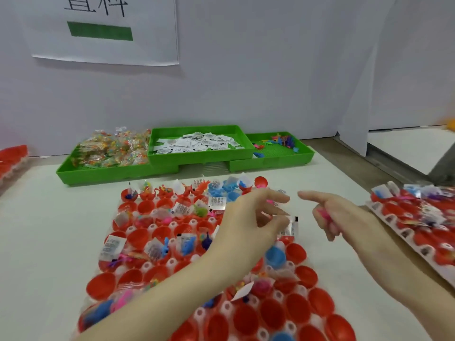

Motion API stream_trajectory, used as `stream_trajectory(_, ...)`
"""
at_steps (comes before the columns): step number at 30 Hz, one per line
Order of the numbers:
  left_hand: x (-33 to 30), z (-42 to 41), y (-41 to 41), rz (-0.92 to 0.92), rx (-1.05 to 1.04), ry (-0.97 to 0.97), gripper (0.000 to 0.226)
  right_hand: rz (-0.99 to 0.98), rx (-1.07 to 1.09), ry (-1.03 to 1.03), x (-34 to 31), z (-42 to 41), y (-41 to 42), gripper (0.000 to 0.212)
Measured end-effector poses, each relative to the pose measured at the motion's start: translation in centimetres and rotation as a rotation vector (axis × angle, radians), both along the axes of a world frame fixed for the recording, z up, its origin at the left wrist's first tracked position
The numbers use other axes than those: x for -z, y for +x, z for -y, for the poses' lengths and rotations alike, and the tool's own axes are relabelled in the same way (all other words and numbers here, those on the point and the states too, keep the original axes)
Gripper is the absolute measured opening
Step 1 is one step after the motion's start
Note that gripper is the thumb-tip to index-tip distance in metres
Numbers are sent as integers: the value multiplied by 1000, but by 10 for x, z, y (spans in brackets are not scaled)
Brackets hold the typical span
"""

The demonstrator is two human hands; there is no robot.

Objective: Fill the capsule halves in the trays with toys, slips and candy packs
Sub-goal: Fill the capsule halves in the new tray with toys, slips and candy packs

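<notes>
You've got a white paper sign (104,28) w/ black characters & a green bar (101,31) on the grey wall (270,70), well beyond your fingertips; white tabletop (56,230) below them.

Three green bins (118,174) (candy, slips, toys), three capsule trays (248,313), two hands (242,221).
</notes>
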State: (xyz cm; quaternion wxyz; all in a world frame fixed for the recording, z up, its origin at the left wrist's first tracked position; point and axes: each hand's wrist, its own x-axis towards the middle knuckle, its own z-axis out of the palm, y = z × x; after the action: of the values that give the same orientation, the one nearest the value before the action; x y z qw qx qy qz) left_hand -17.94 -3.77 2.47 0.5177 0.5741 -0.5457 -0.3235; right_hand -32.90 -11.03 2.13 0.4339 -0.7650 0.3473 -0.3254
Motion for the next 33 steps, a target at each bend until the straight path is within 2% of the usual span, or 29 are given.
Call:
stream_trajectory(1, 1, 2, -2, 7, 3, 10, 26, 21, -12, 58, 1, 0, -6, 20)
stream_trajectory(4, 6, 8, -7, 9, 33, 41, 23, 49, -63, -49, 3, -11, -22, 38)
stream_trajectory(7, 10, 9, -11, -14, 22, 46, 18, 136, -45, -80, 6, -18, -29, 29)
stream_trajectory(14, 9, 10, -16, -111, 56, 31, 20, -53, 8, -382, 11, -19, -26, 39)
stream_trajectory(16, 10, 10, -15, -146, 80, 56, 21, -31, 62, -351, 15, -18, -23, 40)
stream_trajectory(19, 11, 10, -12, -137, 94, 102, 20, 2, 89, -184, 22, -17, -20, 43)
stream_trajectory(23, 14, 9, -15, 114, 56, 88, 21, -85, 57, -160, 29, -17, -19, 38)
stream_trajectory(30, 15, 12, -18, 319, 88, 55, 12, -51, 43, -46, 28, -18, -25, 36)
stream_trajectory(33, 14, 12, -17, 485, 135, 91, 14, -187, 6, -14, 23, -18, -29, 29)
